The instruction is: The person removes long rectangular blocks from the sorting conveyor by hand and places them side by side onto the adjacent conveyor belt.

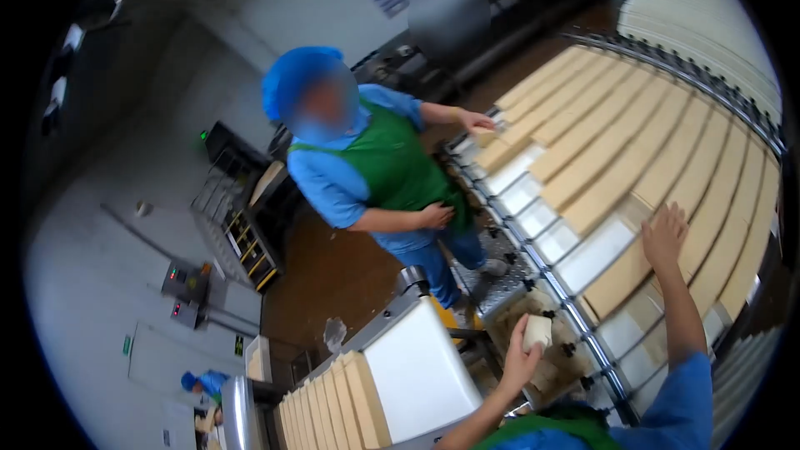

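My left hand is closed around a small pale cream block, held above a bin with stained walls. Fingers spread, my right hand lies on the rows of long beige bars and appears to touch them. The kind of material in the bars and the block cannot be made out. The bars lie side by side on a conveyor table with a white surface and metal guide rods. Its near side has a metal rail.
Across the conveyor a co-worker in a blue cap and green apron has one hand on the bars' far end. A second white belt carries several upright beige slabs. Another person stands far left.
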The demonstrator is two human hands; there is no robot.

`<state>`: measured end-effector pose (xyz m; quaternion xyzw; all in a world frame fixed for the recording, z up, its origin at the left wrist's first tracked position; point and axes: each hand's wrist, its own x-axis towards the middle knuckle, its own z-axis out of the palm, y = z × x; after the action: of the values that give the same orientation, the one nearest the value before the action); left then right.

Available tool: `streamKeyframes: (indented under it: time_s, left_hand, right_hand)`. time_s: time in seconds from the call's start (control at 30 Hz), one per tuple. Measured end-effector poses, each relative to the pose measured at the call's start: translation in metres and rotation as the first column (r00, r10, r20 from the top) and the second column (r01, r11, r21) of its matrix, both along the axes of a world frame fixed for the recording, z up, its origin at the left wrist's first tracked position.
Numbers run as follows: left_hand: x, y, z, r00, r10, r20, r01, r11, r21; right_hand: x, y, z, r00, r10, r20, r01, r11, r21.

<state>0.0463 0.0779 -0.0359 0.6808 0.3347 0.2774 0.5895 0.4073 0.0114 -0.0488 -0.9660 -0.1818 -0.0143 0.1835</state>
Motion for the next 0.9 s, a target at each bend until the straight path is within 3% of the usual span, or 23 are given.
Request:
streamKeyframes:
  time_s: [0.07, 0.1, 0.17, 0.2, 0.23, 0.27, 0.3, 0.33, 0.4, 0.43, 0.5, 0.57, 0.6, 0.63, 0.67, 0.7, 0.77, 0.8, 0.87, 0.9]
  left_hand:
    - [-0.029, 0.009, -0.014, 0.990, 0.068, -0.121, -0.024, 0.944, 0.330]
    - [-0.045, 0.012, -0.024, 0.990, 0.093, -0.108, -0.052, 0.940, 0.336]
    - [-0.083, 0.016, -0.047, 0.869, 0.359, -0.341, -0.196, 0.882, 0.429]
    - [-0.105, 0.024, -0.064, 0.890, 0.399, -0.220, -0.257, 0.838, 0.482]
    - [-0.127, 0.027, -0.072, 0.856, 0.450, -0.255, -0.308, 0.839, 0.448]
    - [-0.152, 0.026, -0.084, 0.809, 0.521, -0.271, -0.417, 0.835, 0.359]
    - [-0.175, 0.026, -0.089, 0.765, 0.585, -0.271, -0.473, 0.794, 0.382]
    - [-0.196, 0.022, -0.084, 0.697, 0.640, -0.324, -0.547, 0.766, 0.337]
    - [-0.254, 0.021, -0.104, 0.610, 0.732, -0.305, -0.601, 0.678, 0.423]
    - [-0.283, 0.018, -0.110, 0.507, 0.788, -0.348, -0.579, 0.611, 0.540]
    - [-0.347, 0.010, -0.137, 0.286, 0.846, -0.449, -0.590, 0.525, 0.613]
    - [-0.386, -0.008, -0.138, -0.119, 0.745, -0.656, -0.583, 0.483, 0.654]
    - [-0.408, -0.002, -0.135, -0.113, 0.741, -0.662, -0.592, 0.484, 0.644]
    - [-0.435, 0.005, -0.133, -0.105, 0.474, -0.874, -0.556, 0.701, 0.447]
    - [-0.450, 0.009, -0.135, -0.110, 0.153, -0.982, -0.514, 0.837, 0.188]
    - [-0.445, 0.001, -0.127, -0.101, 0.145, -0.984, -0.518, 0.837, 0.176]
    - [-0.425, -0.019, -0.094, -0.196, 0.520, -0.832, -0.636, 0.578, 0.511]
    - [-0.429, -0.020, -0.095, -0.191, 0.513, -0.837, -0.642, 0.580, 0.501]
    - [-0.444, -0.019, -0.098, -0.022, 0.628, -0.778, -0.638, 0.590, 0.494]
    - [-0.450, -0.018, -0.107, -0.015, 0.623, -0.782, -0.644, 0.592, 0.484]
  right_hand:
    - [-0.029, 0.019, -0.004, 0.990, 0.122, 0.066, -0.125, 0.991, 0.041]
    - [-0.042, 0.024, -0.008, 0.972, 0.203, 0.122, -0.211, 0.976, 0.059]
    - [-0.077, 0.045, -0.022, 0.889, 0.390, 0.241, -0.425, 0.898, 0.112]
    - [-0.100, 0.054, -0.012, 0.863, 0.469, 0.188, -0.496, 0.857, 0.141]
    - [-0.126, 0.064, -0.001, 0.828, 0.543, 0.137, -0.560, 0.810, 0.173]
    - [-0.148, 0.072, -0.008, 0.762, 0.604, 0.234, -0.647, 0.722, 0.244]
    - [-0.171, 0.084, -0.002, 0.700, 0.661, 0.272, -0.714, 0.646, 0.268]
    - [-0.198, 0.094, 0.008, 0.678, 0.689, 0.257, -0.735, 0.630, 0.252]
    - [-0.238, 0.115, -0.017, 0.561, 0.752, 0.346, -0.827, 0.499, 0.258]
    - [-0.262, 0.122, -0.016, 0.498, 0.800, 0.335, -0.867, 0.451, 0.214]
    - [-0.307, 0.136, -0.020, 0.400, 0.850, 0.343, -0.915, 0.354, 0.192]
    - [-0.358, 0.148, -0.025, 0.358, 0.890, 0.283, -0.930, 0.315, 0.187]
    - [-0.382, 0.159, -0.044, 0.339, 0.906, 0.255, -0.934, 0.290, 0.210]
    - [-0.405, 0.164, -0.049, 0.280, 0.941, 0.191, -0.952, 0.247, 0.179]
    - [-0.428, 0.171, -0.053, 0.223, 0.972, 0.077, -0.966, 0.209, 0.152]
    - [-0.449, 0.175, -0.046, 0.164, 0.986, 0.004, -0.977, 0.162, 0.142]
    - [-0.489, 0.190, -0.049, 0.092, 0.990, -0.103, -0.984, 0.106, 0.140]
    - [-0.509, 0.197, -0.053, 0.078, 0.986, -0.144, -0.986, 0.098, 0.138]
    - [-0.547, 0.212, -0.057, 0.083, 0.979, -0.188, -0.987, 0.106, 0.119]
    - [-0.562, 0.220, -0.058, 0.089, 0.971, -0.222, -0.988, 0.114, 0.104]
